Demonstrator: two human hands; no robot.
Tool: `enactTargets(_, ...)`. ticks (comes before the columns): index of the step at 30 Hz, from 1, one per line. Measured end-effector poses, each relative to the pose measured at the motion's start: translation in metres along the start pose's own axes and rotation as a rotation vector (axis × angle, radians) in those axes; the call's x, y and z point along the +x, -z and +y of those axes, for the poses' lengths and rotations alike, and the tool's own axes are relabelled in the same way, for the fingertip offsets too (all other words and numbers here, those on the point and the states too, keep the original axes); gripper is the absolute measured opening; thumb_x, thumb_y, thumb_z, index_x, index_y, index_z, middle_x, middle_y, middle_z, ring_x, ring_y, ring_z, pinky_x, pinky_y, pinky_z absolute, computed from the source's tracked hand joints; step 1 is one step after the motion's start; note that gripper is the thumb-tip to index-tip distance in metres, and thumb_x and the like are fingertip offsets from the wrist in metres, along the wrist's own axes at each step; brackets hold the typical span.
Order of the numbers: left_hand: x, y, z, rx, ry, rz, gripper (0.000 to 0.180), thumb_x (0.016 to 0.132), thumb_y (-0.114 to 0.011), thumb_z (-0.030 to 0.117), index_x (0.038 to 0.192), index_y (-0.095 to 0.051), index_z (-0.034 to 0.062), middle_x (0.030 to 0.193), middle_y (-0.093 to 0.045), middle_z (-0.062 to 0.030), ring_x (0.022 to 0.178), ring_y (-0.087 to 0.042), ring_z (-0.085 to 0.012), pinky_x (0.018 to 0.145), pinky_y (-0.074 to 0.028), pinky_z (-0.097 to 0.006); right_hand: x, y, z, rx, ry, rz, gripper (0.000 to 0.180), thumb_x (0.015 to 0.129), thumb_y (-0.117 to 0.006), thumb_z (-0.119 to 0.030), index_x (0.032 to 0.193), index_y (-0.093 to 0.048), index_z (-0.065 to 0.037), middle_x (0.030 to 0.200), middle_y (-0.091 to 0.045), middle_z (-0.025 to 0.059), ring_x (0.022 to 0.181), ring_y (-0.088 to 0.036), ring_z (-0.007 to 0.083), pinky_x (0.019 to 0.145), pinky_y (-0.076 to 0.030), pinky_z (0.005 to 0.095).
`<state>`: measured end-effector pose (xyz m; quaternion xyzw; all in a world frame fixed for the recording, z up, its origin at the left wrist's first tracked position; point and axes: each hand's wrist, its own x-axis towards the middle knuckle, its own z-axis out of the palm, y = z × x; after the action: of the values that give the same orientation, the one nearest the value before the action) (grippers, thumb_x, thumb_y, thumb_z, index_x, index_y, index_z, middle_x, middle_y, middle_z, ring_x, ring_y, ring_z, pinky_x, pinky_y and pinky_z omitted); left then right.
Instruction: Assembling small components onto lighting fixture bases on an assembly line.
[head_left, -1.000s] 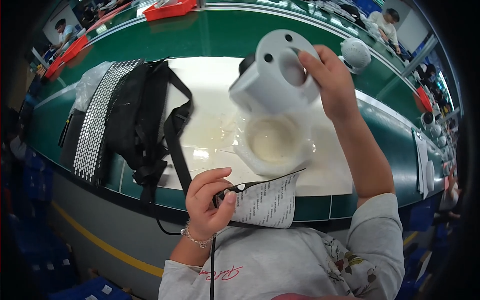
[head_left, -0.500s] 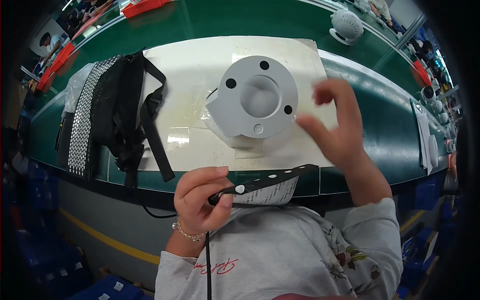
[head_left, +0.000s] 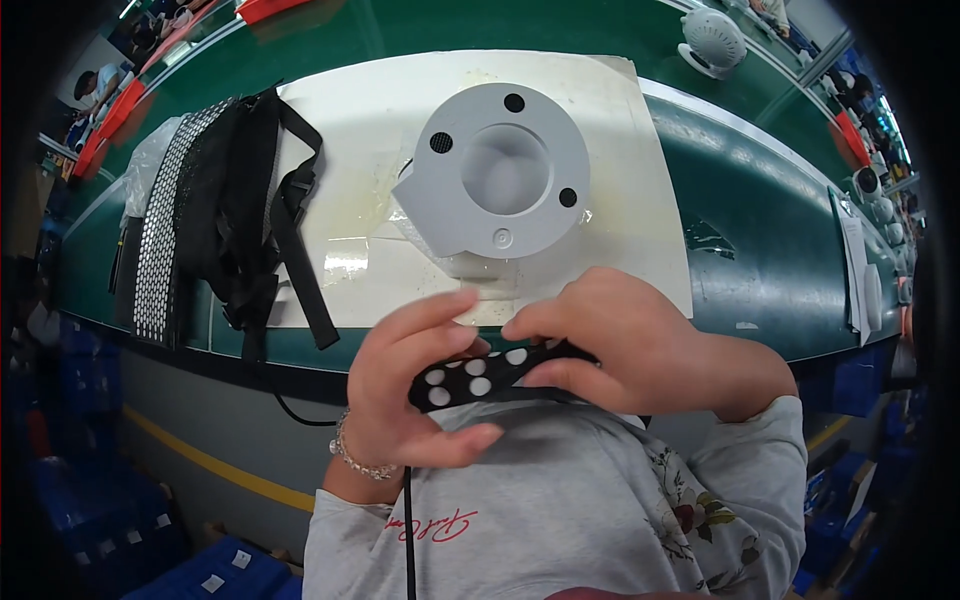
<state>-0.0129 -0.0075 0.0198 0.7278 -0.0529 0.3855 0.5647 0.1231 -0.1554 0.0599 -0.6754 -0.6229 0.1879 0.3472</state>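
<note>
In front of my body, my right hand [head_left: 600, 345] pinches a black sheet with white round spots [head_left: 478, 382], thumb below and fingers above. My left hand [head_left: 405, 375] curves about the sheet's left end with its thumb spread away below; part of its fingers is hidden behind the sheet. Beyond both hands, a pale grey round device base [head_left: 555, 120] lies facing up on the cardboard. It has a round recess in the middle, three black round spots around it and a flat projecting side at lower left.
White cardboard [head_left: 345, 120] covers part of the green table [head_left: 740, 180]. Black straps and a white-dotted black band [head_left: 165, 240] lie on the left, beside clear plastic [head_left: 148, 185]. A white rounded device [head_left: 712, 42] stands at far right. Papers [head_left: 848, 260] lie at the right edge.
My right hand has come down and left from beside the device base onto the sheet. The sheet has turned its spotted face up. My left thumb has spread away from it.
</note>
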Motion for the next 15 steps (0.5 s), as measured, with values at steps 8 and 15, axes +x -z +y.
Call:
enactTargets(8,0.009,0.008,-0.002,0.182,0.047,-0.305,0.026,0.060,-0.067,0.003,0.086,-0.060,-0.0002,0.075,-0.060,-0.0100,0.065,-0.059,-0.0199,0.056,-0.046,-0.026,0.001,-0.006,0.011,-0.061,0.214,0.089,0.028,0.070,-0.067,-0.017,0.095,-0.057,-0.009,0.074,-0.055,0.0031,0.065,-0.051,0.0219,0.062,-0.038,0.0319)
enactTargets(15,0.006,0.003,-0.008,0.231,0.055,-0.254,0.023,0.062,-0.070,0.005,0.083,-0.061,0.0009,0.066,-0.058,-0.0075,0.055,-0.055,-0.0175,0.048,-0.042,-0.025,0.003,-0.004,0.013,-0.018,0.160,0.061,0.029,0.069,-0.068,-0.015,0.095,-0.057,-0.009,0.078,-0.057,0.0028,0.067,-0.052,0.0213,0.063,-0.039,0.0316)
